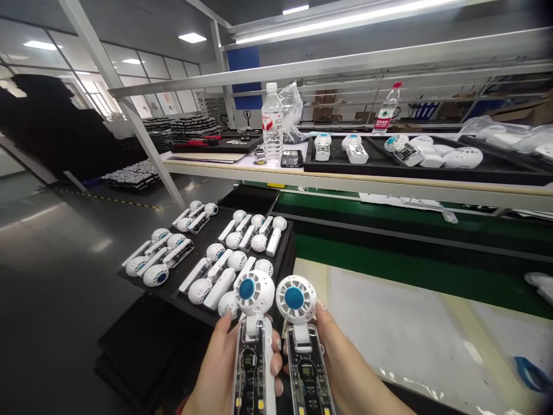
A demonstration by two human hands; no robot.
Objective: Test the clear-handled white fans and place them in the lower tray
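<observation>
A green-topped workbench (328, 245) spans the right of the frame. At centre left, a black tray (288, 248) carries white handheld fans with heads at alternating ends, probably so the slim handles nest. At bottom centre, the left hand (216, 360) wraps one clear-fronted fan (254, 346); the right hand (337, 343) holds its twin (305, 351), fingers mostly hidden. Both stand side by side, apparently so their blue hub caps (294, 298) and circuit boards face the wearer.
</observation>
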